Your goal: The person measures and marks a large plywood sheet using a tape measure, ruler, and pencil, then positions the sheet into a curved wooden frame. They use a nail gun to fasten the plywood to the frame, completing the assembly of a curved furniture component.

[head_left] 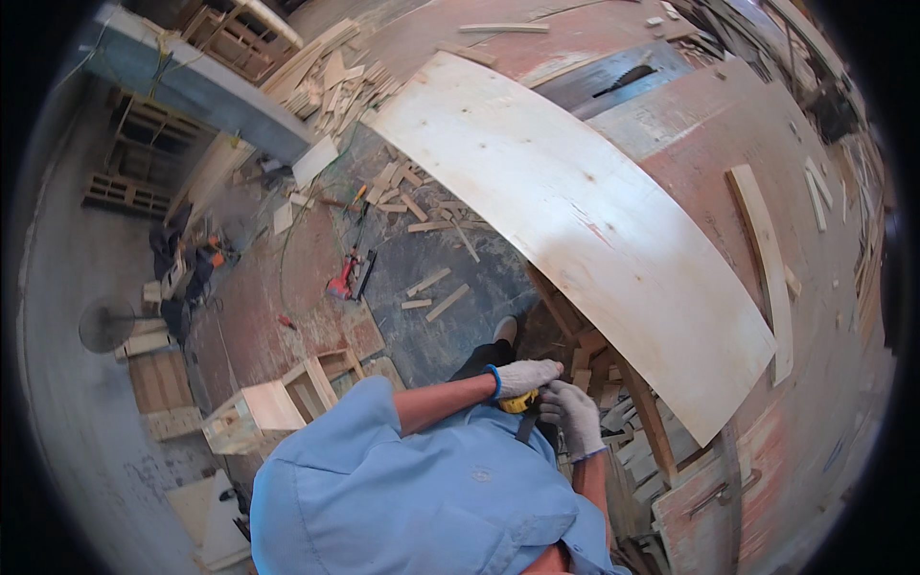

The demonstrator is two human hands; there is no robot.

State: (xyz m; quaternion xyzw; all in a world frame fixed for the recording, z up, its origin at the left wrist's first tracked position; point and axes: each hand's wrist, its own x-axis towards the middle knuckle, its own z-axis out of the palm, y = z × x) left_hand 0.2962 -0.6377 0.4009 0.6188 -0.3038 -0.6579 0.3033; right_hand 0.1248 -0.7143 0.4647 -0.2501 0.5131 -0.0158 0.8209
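Both my hands meet close in front of my body, in whitish knit gloves. My left hand (527, 378) is closed over a yellow-and-black tape measure (518, 402), which shows just below its palm. The fingers of my right hand (573, 418) are curled in beside it, close to the left fingertips. What they pinch, if anything, is hidden. A dark strap (526, 425) hangs under the tape measure. Just beyond my hands lies a long pale plywood sheet (585, 230), stretching from far left to near right; neither hand touches it.
Right of the sheet lies a wooden strip (765, 264) on the worn reddish table (709, 172). A saw blade (628, 80) stands up at the far side. On the floor are a red nail gun (343, 276) and wood offcuts (436, 297). A wooden frame (278, 407) stands left.
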